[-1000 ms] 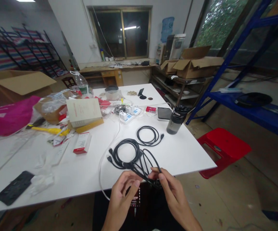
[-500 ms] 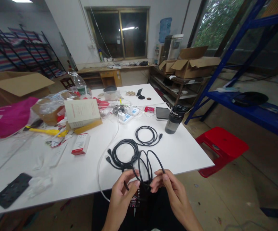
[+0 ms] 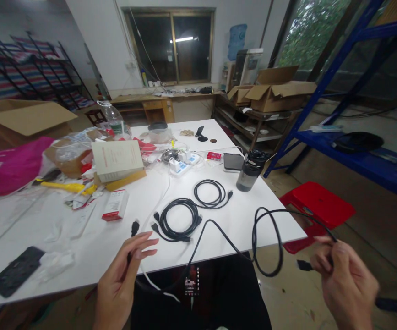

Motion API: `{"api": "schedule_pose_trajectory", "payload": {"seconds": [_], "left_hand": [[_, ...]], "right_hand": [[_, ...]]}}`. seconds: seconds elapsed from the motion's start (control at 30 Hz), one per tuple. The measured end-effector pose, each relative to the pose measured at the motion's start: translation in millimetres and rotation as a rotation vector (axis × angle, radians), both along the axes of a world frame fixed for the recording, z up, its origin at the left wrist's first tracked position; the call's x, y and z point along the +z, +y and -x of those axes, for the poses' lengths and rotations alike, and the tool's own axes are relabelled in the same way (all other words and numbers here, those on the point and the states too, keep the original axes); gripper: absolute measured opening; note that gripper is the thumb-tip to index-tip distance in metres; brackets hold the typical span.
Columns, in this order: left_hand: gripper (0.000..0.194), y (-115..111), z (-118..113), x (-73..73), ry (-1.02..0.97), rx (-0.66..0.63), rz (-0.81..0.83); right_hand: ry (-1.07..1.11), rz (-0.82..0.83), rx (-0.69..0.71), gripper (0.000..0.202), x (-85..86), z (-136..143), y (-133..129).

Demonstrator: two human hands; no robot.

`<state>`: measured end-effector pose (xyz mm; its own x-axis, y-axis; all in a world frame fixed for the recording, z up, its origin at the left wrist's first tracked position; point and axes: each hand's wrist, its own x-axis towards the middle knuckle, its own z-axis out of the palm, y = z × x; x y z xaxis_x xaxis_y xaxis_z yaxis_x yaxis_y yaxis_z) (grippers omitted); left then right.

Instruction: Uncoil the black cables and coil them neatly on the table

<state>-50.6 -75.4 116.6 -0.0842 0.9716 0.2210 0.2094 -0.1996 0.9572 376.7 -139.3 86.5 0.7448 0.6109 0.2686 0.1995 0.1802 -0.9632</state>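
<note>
A black cable (image 3: pixel 281 252) stretches between my two hands, with one loose loop hanging near the right. My left hand (image 3: pixel 122 270) holds it close to one plug (image 3: pixel 135 227), with the fingertips extended. Out past the table edge, my right hand (image 3: pixel 347 272) grips the other end; a second plug (image 3: pixel 304 265) pokes out beside its fingers. On the table between the hands lies a coiled black cable (image 3: pixel 160 217) with several plug ends showing. Another coil (image 3: pixel 195 192) lies just beyond it.
On my lap a lit phone screen (image 3: pixel 192 280) shows. A tumbler (image 3: pixel 250 172), power strip (image 3: pixel 186 165), red-and-white box (image 3: pixel 115 205) and black power bank-like slab (image 3: pixel 17 271) are on the white table (image 3: pixel 91 256). A red stool (image 3: pixel 317 201) stands at the right.
My hands have moved far apart, left hand leftward and right hand rightward. The bunched cable between them has opened out into a long span with one loop.
</note>
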Motion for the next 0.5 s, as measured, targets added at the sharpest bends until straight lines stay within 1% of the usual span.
{"api": "schedule_pose_trajectory", "payload": {"seconds": [0.1,0.17,0.33,0.43,0.5], "left_hand": [[0.021,-0.9,9.5,10.3,0.003,0.084,-0.053],[0.019,-1.9,12.3,13.6,0.015,0.100,-0.074],[0.017,-3.6,11.1,14.5,0.057,0.088,-0.109],[0.020,-4.3,9.4,13.6,0.082,0.093,-0.077],[0.022,-3.5,10.0,11.4,0.095,0.074,-0.068]], "right_hand": [[0.093,-0.050,-0.081,0.040,7.6,-18.3,-4.6],[0.100,-0.074,-0.128,0.040,11.3,-24.5,-6.4],[0.082,-0.103,-0.194,0.038,14.9,-24.4,-6.2],[0.080,-0.106,-0.178,0.033,16.6,-21.2,-4.6],[0.078,-0.103,-0.164,0.032,18.6,-19.2,-3.1]]}}
